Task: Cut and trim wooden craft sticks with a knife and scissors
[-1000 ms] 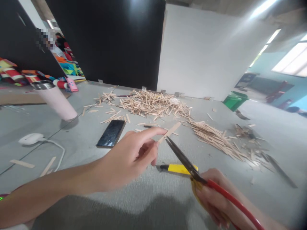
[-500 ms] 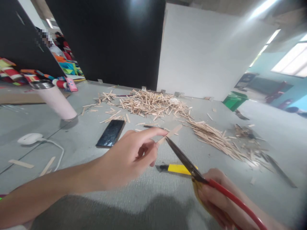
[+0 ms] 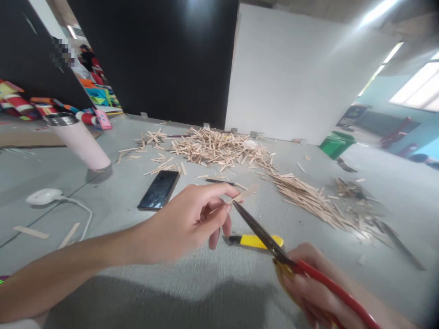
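Head view: grey tabletop [image 3: 164,294], clock positions read from the held wooden craft stick [image 3: 244,195] as hub, with 12 o'clock toward the far side. Nearest to us, at 5 o'clock, the right hand [image 3: 313,283] is wrapped around the handles of a pair of red-handled scissors [image 3: 257,226]; their tips reach the stick's near edge, though from here I cannot tell whether they touch it. Also at 5 o'clock, partly hidden behind the blades, lies a yellow utility knife [image 3: 249,240]. At 8 o'clock, the left hand [image 3: 188,221] pinches the stick between thumb and index finger, its outer end blurred. Farther off, at 9 o'clock, lie a black smartphone [image 3: 158,190] and, well beyond it, a white corded device [image 3: 44,197]. At 3 o'clock, a bundle of sticks [image 3: 310,198] lies roughly parallel. A pink insulated bottle [image 3: 82,145] occupies 10 o'clock; a jumbled heap of sticks [image 3: 219,148], 11. Behind these rise a black panel [image 3: 164,59], 11 o'clock, and a white panel [image 3: 281,73], 1 o'clock. Green bin [image 3: 333,145]: 2 o'clock.
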Available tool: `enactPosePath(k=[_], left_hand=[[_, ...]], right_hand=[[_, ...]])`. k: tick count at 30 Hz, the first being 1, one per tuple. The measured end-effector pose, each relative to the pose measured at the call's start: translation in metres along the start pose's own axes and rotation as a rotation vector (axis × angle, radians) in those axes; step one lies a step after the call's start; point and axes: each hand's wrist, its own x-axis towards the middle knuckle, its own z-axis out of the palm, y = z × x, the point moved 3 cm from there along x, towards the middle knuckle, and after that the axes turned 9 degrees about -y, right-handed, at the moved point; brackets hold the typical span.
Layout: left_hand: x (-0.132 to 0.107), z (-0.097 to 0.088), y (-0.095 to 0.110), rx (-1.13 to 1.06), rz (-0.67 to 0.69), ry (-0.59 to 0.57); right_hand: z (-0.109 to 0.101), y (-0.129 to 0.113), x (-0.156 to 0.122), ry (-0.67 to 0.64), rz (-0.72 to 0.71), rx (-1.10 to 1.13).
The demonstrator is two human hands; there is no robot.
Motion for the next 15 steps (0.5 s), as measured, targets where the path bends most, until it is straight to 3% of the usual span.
enactPosePath(k=[3,15], left_hand=[[0.0003,-0.001,0.0005,0.021,0.006,0.012],[0.0018,-0.0012,0.0018,0.063,0.003,-0.015]], right_hand=[[0.0016,-0.0011,-0.0001,-0.045,-0.011,-0.016],[0.0057,0.0017,0.0048,0.026,0.014,0.005]])
